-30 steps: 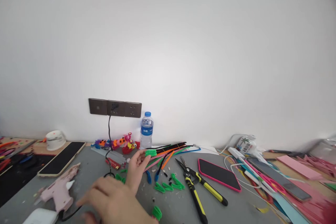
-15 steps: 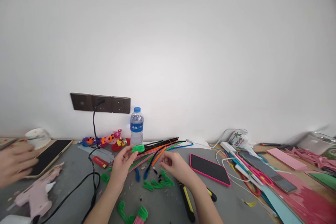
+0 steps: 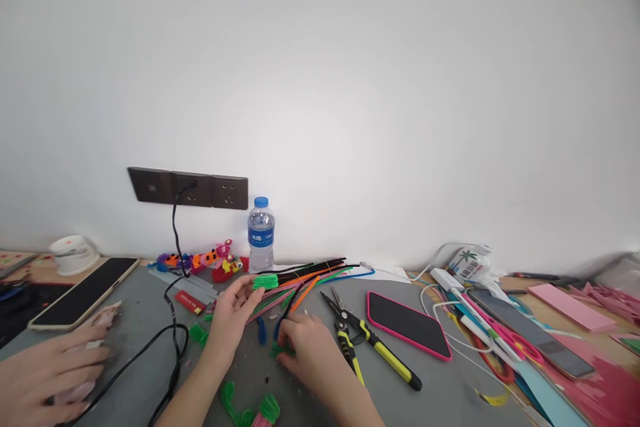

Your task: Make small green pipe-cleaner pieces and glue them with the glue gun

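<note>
My left hand (image 3: 233, 313) pinches a small bundle of folded green pipe cleaner (image 3: 265, 281) above the grey mat. My right hand (image 3: 310, 347) is lowered to the mat, its fingers closed on a zigzag-bent green pipe cleaner (image 3: 280, 350), mostly hidden by the hand. Behind both hands lies a pile of loose pipe cleaners (image 3: 313, 275) in black, orange, pink, green and blue. Closer to me sit a curled green piece (image 3: 229, 397) and a green-topped pink piece (image 3: 270, 408). Wire strippers (image 3: 393, 357) with yellow-black handles lie right of my right hand.
Another person's hand (image 3: 45, 373) rests over a pink glue gun (image 3: 107, 315) at left; a black cable (image 3: 175, 307) runs across the mat. A water bottle (image 3: 261, 237) stands by the wall. A pink-edged phone (image 3: 407, 325) and scissors (image 3: 510, 340) lie right.
My right hand has moved down and left onto the zigzag green pipe cleaner, uncovering the wire strippers. The other person's hand has come down over the glue gun. My left hand keeps its bundle.
</note>
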{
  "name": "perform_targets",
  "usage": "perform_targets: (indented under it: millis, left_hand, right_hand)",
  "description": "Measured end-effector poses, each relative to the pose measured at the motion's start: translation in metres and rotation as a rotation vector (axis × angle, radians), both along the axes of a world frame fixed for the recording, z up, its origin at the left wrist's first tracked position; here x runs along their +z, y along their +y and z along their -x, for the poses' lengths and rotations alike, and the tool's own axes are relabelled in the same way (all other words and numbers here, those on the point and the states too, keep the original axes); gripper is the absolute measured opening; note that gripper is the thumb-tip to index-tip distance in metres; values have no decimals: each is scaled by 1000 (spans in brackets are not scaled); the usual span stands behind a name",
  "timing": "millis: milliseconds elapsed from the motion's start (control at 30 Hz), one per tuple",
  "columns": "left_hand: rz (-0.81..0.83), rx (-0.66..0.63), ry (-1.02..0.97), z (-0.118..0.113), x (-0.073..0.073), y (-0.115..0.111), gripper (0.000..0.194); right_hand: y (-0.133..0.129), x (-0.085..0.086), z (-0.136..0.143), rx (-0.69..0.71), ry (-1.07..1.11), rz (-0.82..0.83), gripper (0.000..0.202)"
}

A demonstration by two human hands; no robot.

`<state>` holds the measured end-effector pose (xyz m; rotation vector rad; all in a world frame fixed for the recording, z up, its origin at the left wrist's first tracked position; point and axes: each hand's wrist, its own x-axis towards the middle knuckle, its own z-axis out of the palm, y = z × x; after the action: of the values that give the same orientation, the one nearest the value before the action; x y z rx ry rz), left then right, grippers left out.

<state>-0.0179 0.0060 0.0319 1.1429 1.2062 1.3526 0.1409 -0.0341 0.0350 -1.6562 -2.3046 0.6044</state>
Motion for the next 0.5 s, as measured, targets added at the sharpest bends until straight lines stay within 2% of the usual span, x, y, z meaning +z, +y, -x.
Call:
perform_targets:
  millis: [100, 200, 333, 433, 500]
  left_hand:
    - [-5, -26, -4, 0, -3, 1, 34]
    - [-6, -41, -15, 0, -7, 2, 35]
    - [8, -41, -3, 2, -8, 2, 37]
    - [43, -49, 34, 2, -7, -1, 40]
    - [65, -62, 57, 1, -6, -3, 42]
  right_hand:
    - [-1, -4, 6, -15, -25, -9, 15]
    - [-1, -9, 6, -13, 74, -22, 17]
    - [6, -10, -6, -26, 386, -26, 14]
    - [16, -10, -21, -157, 639, -9, 7]
    - [25, -12, -30, -241, 840, 13, 18]
